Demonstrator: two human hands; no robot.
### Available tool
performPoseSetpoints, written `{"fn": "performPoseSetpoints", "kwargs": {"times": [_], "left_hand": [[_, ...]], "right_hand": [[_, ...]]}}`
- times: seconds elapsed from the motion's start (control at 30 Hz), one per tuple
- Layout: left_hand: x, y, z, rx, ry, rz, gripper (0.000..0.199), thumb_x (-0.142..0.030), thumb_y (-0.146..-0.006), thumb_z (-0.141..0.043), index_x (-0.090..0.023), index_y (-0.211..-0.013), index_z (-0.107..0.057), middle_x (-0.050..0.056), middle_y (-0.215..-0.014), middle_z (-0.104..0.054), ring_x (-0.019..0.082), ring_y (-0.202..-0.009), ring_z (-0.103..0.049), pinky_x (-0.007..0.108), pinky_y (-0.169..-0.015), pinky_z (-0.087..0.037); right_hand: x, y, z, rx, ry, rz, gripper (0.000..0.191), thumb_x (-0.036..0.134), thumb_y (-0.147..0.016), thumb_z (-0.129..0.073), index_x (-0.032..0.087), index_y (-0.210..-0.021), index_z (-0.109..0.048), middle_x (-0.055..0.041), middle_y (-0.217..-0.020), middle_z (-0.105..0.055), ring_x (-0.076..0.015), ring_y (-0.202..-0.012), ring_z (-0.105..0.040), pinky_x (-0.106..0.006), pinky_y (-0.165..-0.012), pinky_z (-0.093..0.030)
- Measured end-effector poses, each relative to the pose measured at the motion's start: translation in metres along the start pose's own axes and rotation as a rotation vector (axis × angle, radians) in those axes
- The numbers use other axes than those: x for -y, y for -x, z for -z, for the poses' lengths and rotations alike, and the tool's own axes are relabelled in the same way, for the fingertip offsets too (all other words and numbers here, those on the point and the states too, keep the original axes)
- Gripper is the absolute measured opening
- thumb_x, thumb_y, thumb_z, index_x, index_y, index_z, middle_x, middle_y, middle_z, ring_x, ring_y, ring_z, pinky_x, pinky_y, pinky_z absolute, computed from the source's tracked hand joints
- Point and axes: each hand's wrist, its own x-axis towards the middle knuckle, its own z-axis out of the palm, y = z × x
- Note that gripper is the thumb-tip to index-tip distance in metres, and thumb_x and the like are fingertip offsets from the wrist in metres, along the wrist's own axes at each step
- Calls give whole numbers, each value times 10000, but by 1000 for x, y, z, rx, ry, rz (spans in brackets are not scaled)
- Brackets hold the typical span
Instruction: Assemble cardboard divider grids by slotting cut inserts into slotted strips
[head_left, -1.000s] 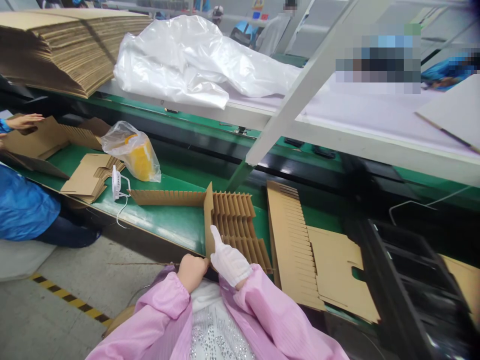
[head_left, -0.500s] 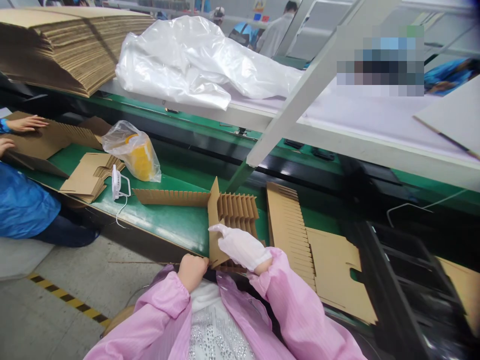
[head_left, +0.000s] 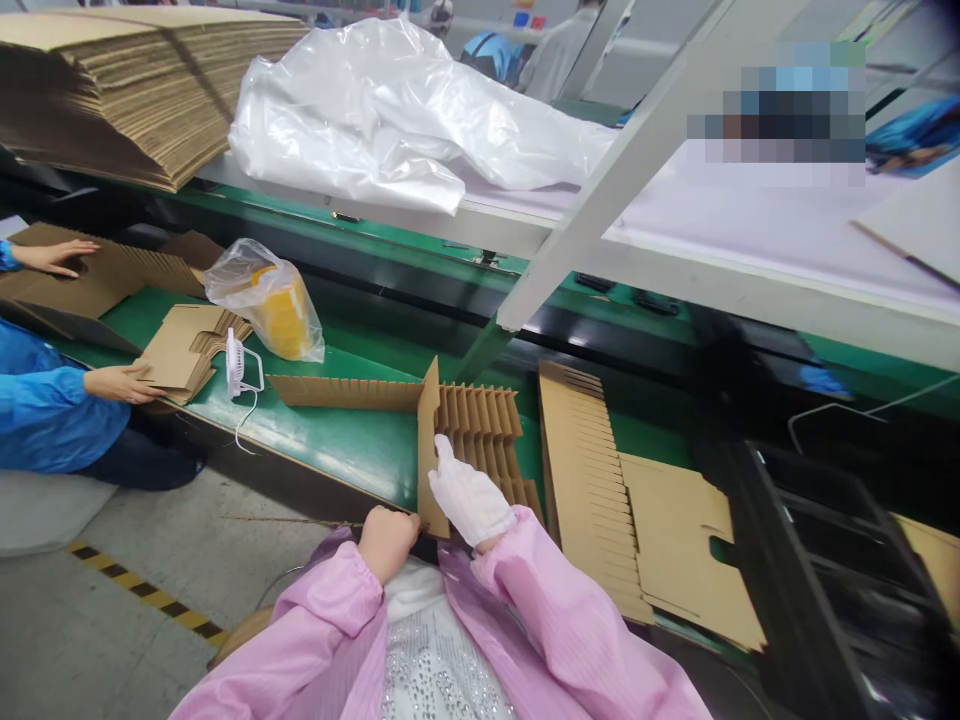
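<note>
Your bare left hand (head_left: pixel 386 540) pinched the near corner of the cardboard divider grid (head_left: pixel 472 445) at lower centre of the frame, fingers closed on its edge; your gloved right hand (head_left: pixel 469 497) lay on its slats, fingers loosely extended, gripping nothing. The grid sat on the green desk (head_left: pixel 352 450); flat slotted sheets (head_left: pixel 592 480) lay just right of it.

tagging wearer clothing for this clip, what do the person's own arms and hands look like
Both arms are in loose, shiny pink sleeves with gathered elastic cuffs. The right hand wears a white fabric glove that reaches the cuff. The left hand is bare, with no glove. No watch, rings or markings show. Between the sleeves, a white front with small silvery studs is visible.
</note>
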Motion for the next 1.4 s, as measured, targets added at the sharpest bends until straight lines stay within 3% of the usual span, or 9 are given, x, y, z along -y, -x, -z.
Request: {"fn": "performPoseSetpoints", "kwargs": {"times": [0.2, 0.57, 1.0, 1.4], "left_hand": [[0, 2, -1, 12, -10, -2, 250, -220, -925, -431, -145, -886, -667, 132, -774, -714, 263, -759, -690, 341, -657, -438], [1, 1, -7, -21, -13, -23, 242, -219, -921, -447, -148, -867, -672, 128, -767, -713, 252, -741, -688, 335, -667, -448], [1, 1, 1, 3, -26, -19, 243, -213, -926, -429, -154, -889, -662, 119, -777, -717, 236, -762, -688, 323, -667, -438], [5, -3, -3, -9, 16, -41, 216, -199, -913, -454, -154, -860, -659, 126, -762, -710, 254, -751, -685, 340, -670, -438]], "right_hand": [[-10, 1, 2, 76, -24, 139, 475, 167, -914, -308, 44, -1365, -391, -204, -1001, -677, -227, -921, -684, -271, -777, -492], [-10, -9, -6, 46, -43, 40, 433, 189, -930, -311, 137, -1349, -406, -147, -999, -701, -220, -898, -693, -288, -747, -501], [-8, -4, -3, 10, -33, 99, 418, 195, -941, -294, 91, -1312, -454, -180, -1023, -685, -200, -922, -684, -251, -771, -492], [8, -2, -8, -28, -30, -5, 403, 175, -945, -278, 140, -1283, -495, -125, -863, -709, -198, -821, -701, -254, -658, -509]]}}
